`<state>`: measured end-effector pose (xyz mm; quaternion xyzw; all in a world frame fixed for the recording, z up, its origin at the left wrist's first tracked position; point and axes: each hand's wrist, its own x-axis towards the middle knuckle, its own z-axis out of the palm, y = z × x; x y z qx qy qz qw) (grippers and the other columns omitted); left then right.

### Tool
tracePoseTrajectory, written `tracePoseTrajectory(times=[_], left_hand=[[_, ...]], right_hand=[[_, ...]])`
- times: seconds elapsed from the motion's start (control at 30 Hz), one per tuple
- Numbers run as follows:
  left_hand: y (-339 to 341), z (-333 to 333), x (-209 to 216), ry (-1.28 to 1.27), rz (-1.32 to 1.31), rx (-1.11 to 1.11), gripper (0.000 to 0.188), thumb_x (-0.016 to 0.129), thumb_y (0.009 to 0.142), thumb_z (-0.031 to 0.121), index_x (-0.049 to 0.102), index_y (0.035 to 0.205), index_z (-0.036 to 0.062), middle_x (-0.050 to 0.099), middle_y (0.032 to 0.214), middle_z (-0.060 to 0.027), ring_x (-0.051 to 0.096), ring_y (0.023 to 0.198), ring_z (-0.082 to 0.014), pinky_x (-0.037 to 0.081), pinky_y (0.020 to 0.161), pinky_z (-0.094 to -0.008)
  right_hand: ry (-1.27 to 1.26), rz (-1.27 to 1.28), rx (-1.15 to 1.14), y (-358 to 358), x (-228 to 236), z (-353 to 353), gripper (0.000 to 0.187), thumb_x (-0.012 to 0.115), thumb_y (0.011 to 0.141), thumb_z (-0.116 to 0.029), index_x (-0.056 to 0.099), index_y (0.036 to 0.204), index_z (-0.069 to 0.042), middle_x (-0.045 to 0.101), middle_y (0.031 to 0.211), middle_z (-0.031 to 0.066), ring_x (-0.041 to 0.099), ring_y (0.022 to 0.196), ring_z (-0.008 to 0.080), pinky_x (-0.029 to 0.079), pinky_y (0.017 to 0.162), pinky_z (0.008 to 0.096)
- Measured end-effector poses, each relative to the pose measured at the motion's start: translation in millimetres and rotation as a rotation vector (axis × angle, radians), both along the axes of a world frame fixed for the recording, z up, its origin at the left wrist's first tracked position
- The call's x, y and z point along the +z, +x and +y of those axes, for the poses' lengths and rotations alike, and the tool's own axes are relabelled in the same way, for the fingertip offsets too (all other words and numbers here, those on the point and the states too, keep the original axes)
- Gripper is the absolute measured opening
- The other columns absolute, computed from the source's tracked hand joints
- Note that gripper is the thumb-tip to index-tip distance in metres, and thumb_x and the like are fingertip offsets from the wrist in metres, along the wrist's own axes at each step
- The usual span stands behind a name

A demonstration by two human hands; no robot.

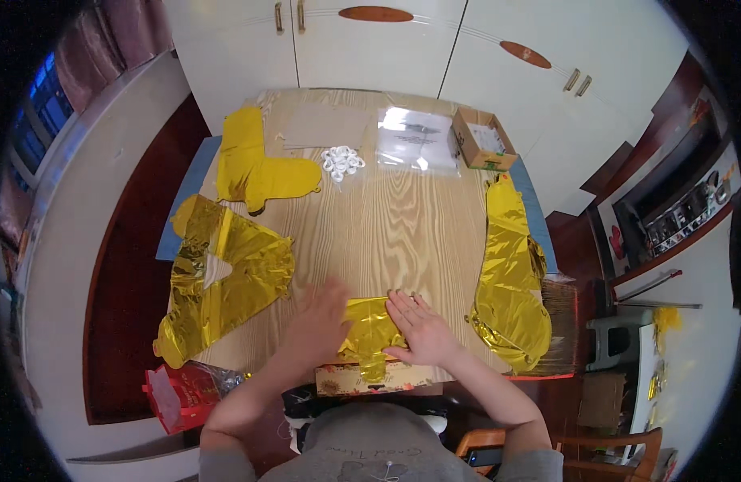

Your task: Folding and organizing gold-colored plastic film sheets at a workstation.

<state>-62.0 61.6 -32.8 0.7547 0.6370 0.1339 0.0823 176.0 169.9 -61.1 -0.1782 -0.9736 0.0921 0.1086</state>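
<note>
A folded piece of gold foil balloon [372, 331] lies at the table's near edge, with a narrow strip of it hanging over toward me. My right hand [423, 331] rests flat on its right part, fingers stretched out. At its left side is my left hand [316, 320], smeared by motion, so its fingers cannot be made out. Flat gold foil balloons surround them: an A-shaped one [246, 269] on the left, an angular one [240, 157] at the far left, and a long crumpled one [505, 277] on the right.
Behind are a pile of white rings [341, 162], a clear plastic sleeve [417, 138] with printed sheets, and a small cardboard box [485, 138]. A patterned box [338, 381] sits below the near edge. Lower left is a red bag [178, 399]; a wooden chair [644, 450] stands lower right.
</note>
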Motion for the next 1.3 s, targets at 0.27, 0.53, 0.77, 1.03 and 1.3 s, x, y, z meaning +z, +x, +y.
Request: tracePoseTrajectory(times=[0.27, 0.53, 0.77, 1.03, 1.3], left_hand=[[14, 57, -37, 0.178, 0.067, -0.407, 0.061, 0.054, 0.092, 0.036, 0.042, 0.140, 0.0004, 0.041, 0.147, -0.0145, 0.037, 0.138, -0.0259, 0.025, 0.114, -0.0462], [10, 51, -40, 0.223, 0.099, -0.490, 0.057, 0.051, 0.094, 0.037, 0.045, 0.139, 0.0015, 0.044, 0.146, -0.0132, 0.039, 0.137, -0.0241, 0.026, 0.114, -0.0460], [5, 50, -40, 0.069, -0.108, -0.483, 0.061, 0.044, 0.097, 0.032, 0.030, 0.146, -0.0009, 0.038, 0.149, -0.0174, 0.033, 0.140, -0.0277, 0.018, 0.117, -0.0477], [-1, 54, -41, 0.065, -0.226, -0.489, 0.061, 0.040, 0.099, 0.033, 0.025, 0.148, -0.0001, 0.041, 0.147, -0.0164, 0.039, 0.137, -0.0278, 0.023, 0.115, -0.0480], [-5, 57, -45, 0.016, -0.265, -0.521, 0.059, 0.034, 0.102, 0.033, 0.020, 0.150, 0.0013, 0.037, 0.150, -0.0154, 0.037, 0.139, -0.0264, 0.020, 0.116, -0.0474]], right_hand=[[0.048, 0.031, 0.037, 1, 0, -1, 0.074, 0.058, 0.086, -0.052, 0.051, 0.130, 0.007, 0.050, 0.136, 0.0237, 0.040, 0.135, 0.0339, 0.026, 0.114, 0.0472], [0.084, 0.136, 0.075, 5, 2, -10, 0.056, 0.067, 0.082, -0.047, 0.066, 0.112, 0.001, 0.063, 0.118, 0.0158, 0.055, 0.117, 0.0299, 0.035, 0.108, 0.0455], [-0.079, 0.083, 0.010, -13, 12, -41, 0.059, 0.069, 0.077, -0.050, 0.065, 0.111, -0.002, 0.060, 0.121, 0.0142, 0.052, 0.119, 0.0296, 0.036, 0.106, 0.0452], [-0.187, 0.134, -0.087, -28, 13, -35, 0.042, 0.072, 0.077, -0.040, 0.068, 0.104, -0.009, 0.063, 0.107, 0.0063, 0.055, 0.107, 0.0255, 0.040, 0.092, 0.0396], [-0.273, 0.042, -0.096, -34, 18, -26, 0.037, 0.071, 0.081, -0.037, 0.070, 0.108, -0.012, 0.064, 0.111, 0.0068, 0.053, 0.109, 0.0283, 0.038, 0.095, 0.0423]])
